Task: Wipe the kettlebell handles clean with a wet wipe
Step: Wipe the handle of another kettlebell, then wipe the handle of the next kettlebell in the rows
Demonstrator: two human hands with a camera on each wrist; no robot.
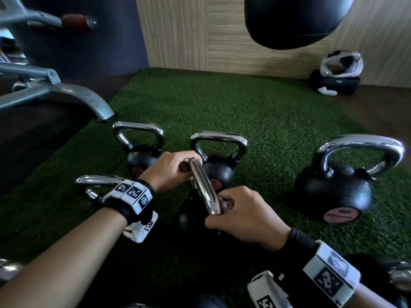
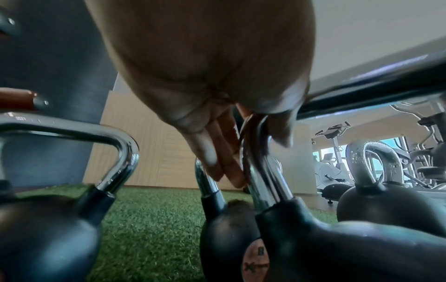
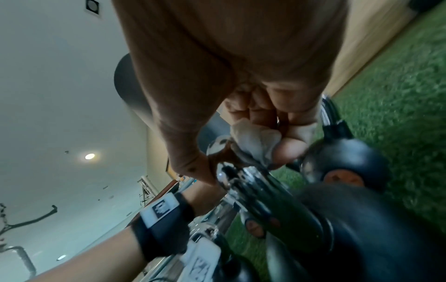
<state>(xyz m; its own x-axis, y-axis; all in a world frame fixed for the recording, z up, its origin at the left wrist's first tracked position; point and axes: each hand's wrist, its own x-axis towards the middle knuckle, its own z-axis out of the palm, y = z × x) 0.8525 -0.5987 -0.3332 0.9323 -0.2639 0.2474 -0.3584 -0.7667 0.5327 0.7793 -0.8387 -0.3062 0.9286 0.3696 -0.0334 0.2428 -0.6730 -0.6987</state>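
Note:
The nearest black kettlebell [image 1: 190, 215] stands on the green turf [image 1: 255, 112], its chrome handle [image 1: 203, 187] running away from me between both hands. My left hand [image 1: 171, 171] grips the handle's far end, fingers [image 2: 218, 152] on one side and thumb on the other of the chrome bar [image 2: 262, 171]. At the near end, my right hand [image 1: 241, 213] holds a crumpled white wet wipe [image 3: 253, 140] pressed against the handle [image 3: 241, 177]. In the head view the wipe is hidden by the fingers.
More kettlebells stand around: back left [image 1: 139, 147], back middle [image 1: 220, 152], a big one right [image 1: 343, 181], another handle [image 1: 97, 181] under my left wrist. A grey bench frame [image 1: 71, 94] lies left, a punching bag [image 1: 295, 21] hangs ahead, gear [image 1: 335, 74] sits by the wall.

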